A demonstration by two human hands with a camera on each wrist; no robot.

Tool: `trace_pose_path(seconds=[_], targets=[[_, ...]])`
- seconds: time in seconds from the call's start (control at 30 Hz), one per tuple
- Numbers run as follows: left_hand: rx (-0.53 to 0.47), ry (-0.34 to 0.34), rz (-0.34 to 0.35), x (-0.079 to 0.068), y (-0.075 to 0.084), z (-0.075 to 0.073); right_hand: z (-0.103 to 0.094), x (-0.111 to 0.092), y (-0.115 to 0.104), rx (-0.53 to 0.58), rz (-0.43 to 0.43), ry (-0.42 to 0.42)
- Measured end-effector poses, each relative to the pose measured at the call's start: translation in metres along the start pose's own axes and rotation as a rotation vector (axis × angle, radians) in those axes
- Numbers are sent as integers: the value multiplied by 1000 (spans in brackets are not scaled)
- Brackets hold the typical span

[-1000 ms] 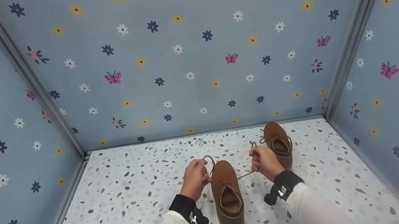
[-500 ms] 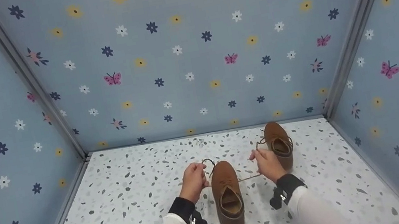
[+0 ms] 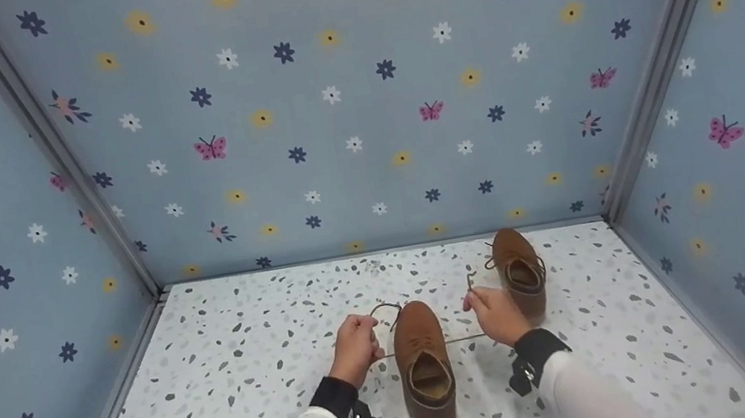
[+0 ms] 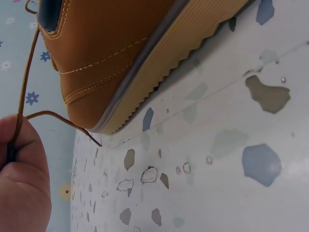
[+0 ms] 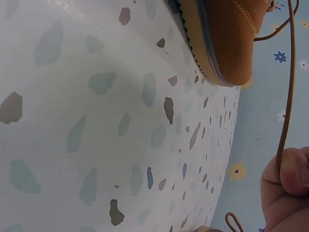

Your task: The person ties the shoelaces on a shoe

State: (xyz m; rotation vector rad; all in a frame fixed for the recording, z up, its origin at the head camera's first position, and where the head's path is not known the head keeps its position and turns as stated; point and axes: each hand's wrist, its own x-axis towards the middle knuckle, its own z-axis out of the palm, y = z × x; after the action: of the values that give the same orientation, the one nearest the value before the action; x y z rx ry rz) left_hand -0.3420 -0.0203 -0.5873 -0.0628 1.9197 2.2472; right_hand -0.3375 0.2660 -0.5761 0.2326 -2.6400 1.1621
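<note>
A brown ankle-high lace-up shoe [image 3: 416,324] stands on the floor between the two hands, toe away from me. To its left, my left hand [image 3: 355,348] pinches one end of the shoelace [image 4: 25,82]; the loose tip curls out past the fingers towards the toe. On the other side, my right hand [image 3: 500,312] pinches the opposite lace end [image 5: 289,92], whose short tip sticks up above the fingers. Both lace lengths run nearly straight from the shoe to the hands. The lacing itself is too small to make out in the head view.
A second brown shoe [image 3: 514,249] with loose laces stands behind and right of the right hand, near the back wall. The speckled white floor [image 3: 252,350] is bounded by blue flowered panels [image 3: 356,113] on three sides, joined by grey metal corner posts [image 3: 671,45].
Both hands have come slightly nearer to me, and the left has also moved a little outward. The lace between shoe and hands lies straighter. The shoe has stayed in place.
</note>
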Motion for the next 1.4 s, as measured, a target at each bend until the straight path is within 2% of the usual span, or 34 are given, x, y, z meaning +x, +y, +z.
trace_pose_path(seconds=[0.27, 0.5, 0.77, 0.97, 1.23, 1.33, 1.4], targets=[[40, 17, -6, -1, -10, -2, 2, -4, 7, -32, 22, -63], [-34, 16, -37, -4, -13, -4, 3, -3, 7, -20, 30, -65], [-74, 7, -38, -4, -15, -2, 1, -6, 9, 7, 139, -114], [-83, 9, -45, -4, -13, -1, -1, -8, 10, 138, 263, -170], [-33, 18, -82, -5, -7, -1, -4, -6, 7, 219, 310, -206], [-18, 24, -77, -5, -7, -1, -5, -5, 7, 209, 343, -228], [-7, 28, -71, -6, -7, 0, -6, -5, 7, 145, 344, -234]])
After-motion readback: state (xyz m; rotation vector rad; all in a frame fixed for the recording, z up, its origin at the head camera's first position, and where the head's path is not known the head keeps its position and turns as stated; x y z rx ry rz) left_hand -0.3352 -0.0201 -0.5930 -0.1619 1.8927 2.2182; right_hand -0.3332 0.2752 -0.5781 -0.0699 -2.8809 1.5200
